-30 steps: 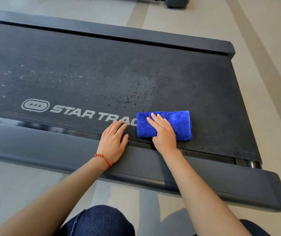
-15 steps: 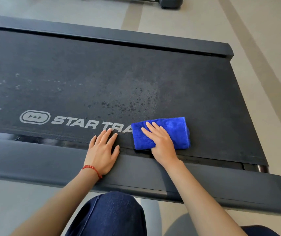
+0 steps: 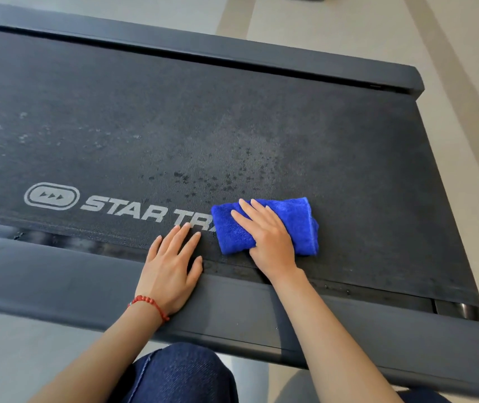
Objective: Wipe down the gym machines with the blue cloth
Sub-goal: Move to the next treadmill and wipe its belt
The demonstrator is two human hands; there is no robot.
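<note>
Left hand, with a red bead bracelet at the wrist, lies flat with fingers spread across the near side rail and treadmill belt. Right hand presses, fingers straight, on the folded blue cloth, which lies on the belt beside the near rail, covering the end of the printed logo.

Blue cloth slid left (over logo's last letters).
</note>
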